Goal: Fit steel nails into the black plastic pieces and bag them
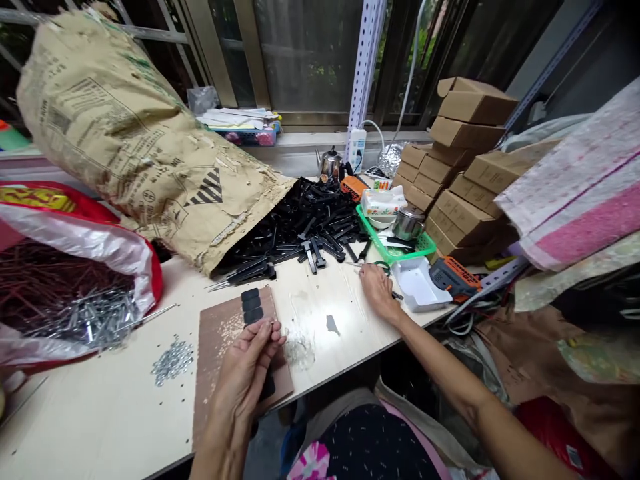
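My left hand (247, 370) rests on a brown board (220, 333) near the table's front edge, fingers pinched together over a black part (251, 304) that lies on the board. My right hand (377, 290) reaches out to the right, fingers curled down on the tabletop beside green-handled scissors (381, 267) and a white tray (417, 285). What the right fingers hold, if anything, is hidden. A heap of black plastic parts (305, 223) spills from a torn brown paper sack (135, 147) behind the board.
A red and white bag of metal nails (70, 300) lies at the left, with a small pile of screws (173, 360) near it. A green basket (400, 243) with a metal pot, an orange tool (453, 277) and stacked cardboard boxes (460, 180) crowd the right.
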Demonstrator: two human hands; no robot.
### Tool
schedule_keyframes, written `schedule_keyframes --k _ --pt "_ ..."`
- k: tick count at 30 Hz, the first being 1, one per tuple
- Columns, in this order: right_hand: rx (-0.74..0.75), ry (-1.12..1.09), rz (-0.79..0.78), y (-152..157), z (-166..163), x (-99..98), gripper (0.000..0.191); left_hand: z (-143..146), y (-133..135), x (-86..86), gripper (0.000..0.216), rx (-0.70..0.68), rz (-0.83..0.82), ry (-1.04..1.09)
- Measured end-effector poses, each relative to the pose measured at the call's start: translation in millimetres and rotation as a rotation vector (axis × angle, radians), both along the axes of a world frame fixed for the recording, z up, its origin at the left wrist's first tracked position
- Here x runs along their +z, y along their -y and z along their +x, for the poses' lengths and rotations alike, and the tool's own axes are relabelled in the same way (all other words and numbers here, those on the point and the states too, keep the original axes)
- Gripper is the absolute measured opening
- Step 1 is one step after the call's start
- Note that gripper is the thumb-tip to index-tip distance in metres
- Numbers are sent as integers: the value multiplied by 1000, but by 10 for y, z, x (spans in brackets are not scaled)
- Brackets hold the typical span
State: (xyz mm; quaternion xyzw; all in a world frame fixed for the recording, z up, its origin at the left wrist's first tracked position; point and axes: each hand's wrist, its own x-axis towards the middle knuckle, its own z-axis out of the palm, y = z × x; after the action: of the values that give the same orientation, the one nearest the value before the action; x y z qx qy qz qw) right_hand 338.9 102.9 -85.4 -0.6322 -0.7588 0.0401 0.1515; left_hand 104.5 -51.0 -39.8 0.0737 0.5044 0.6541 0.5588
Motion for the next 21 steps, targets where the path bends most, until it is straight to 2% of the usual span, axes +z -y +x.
schedule_keyframes --k 2,3,7,10,14,21 --pt "34 -47 10 3 -84 106 19 8 42 24 38 10 23 43" --pt "102 -106 18 65 -137 176 18 13 62 33 36 11 37 67" --pt "580 -463 -4 542 -409 466 15 39 112 57 30 -23 86 149" --pt "783 -545 -55 841 -606 570 15 47 136 70 29 -22 121 150" --pt "824 -543 -55 930 -762 544 14 33 184 87 29 -20 140 109" --pt "839 -463 -10 939 -832 525 18 13 218 60 29 -59 146 112"
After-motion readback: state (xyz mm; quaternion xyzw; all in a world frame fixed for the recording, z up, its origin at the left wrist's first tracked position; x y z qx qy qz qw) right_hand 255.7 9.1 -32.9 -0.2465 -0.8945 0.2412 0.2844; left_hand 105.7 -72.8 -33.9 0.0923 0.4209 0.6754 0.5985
